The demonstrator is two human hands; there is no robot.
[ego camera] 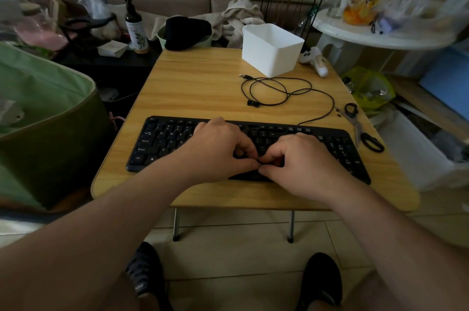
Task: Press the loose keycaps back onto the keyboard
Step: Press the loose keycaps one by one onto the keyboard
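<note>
Judging from how the keys lay, most of the black keyboard (162, 140) already looked filled: the rows visible to the left of the hands and the number pad at its right end showed no obvious gaps, though the middle was hidden under the hands and small gaps would be hard to make out in the dim light. One small dark piece (251, 103) lay on the wooden table (193, 82) inside the loops of the keyboard's cable (279, 87), well apart from the keyboard; it may have been a loose keycap not yet fitted, but it was too small to tell. Both hands met over the lower middle of the keyboard, near the front edge. The left hand (218, 148) had its fingers curled under and its thumb stretched toward the right, tip nearly touching the tip of the right thumb. The right hand (302, 161) mirrored it, fingers bent down onto the keys. Something small and dark seemed pinched or pressed between the fingertips, probably a keycap being seated, but whether either hand truly held it I could not tell.
</note>
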